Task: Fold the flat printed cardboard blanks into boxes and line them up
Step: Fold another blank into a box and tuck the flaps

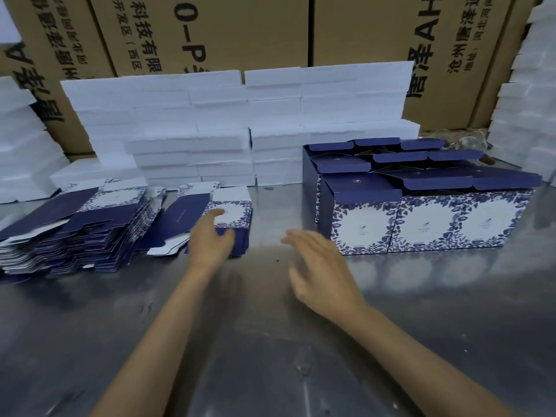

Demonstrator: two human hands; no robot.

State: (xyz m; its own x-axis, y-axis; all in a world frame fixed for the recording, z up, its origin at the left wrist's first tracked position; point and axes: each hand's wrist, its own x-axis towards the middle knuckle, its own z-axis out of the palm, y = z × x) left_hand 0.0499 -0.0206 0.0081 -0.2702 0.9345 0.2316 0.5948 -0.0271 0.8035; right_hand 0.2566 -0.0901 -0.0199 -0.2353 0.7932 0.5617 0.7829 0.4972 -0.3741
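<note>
Resting on a stack of blanks (231,219), the left hand (210,239) touches it, grip unclear. The right hand (319,266) hovers spread, holding nothing. Cartons (270,28) behind read "AH".

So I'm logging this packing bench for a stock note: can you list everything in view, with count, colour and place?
folded boxes: several, exact count unclear, navy with blue-and-white floral fronts, lined up in rows at right, top flaps open
flat blanks: two stacks, same navy and floral print, at left; the nearer stack is under the left hand
foam slabs: many, white, stacked along the back and both sides
brown cartons: several, with black print, behind the foam
table: one, grey metal
left hand: on the nearer stack, fingertips on the top blank
right hand: open, over the table, holding nothing
</note>
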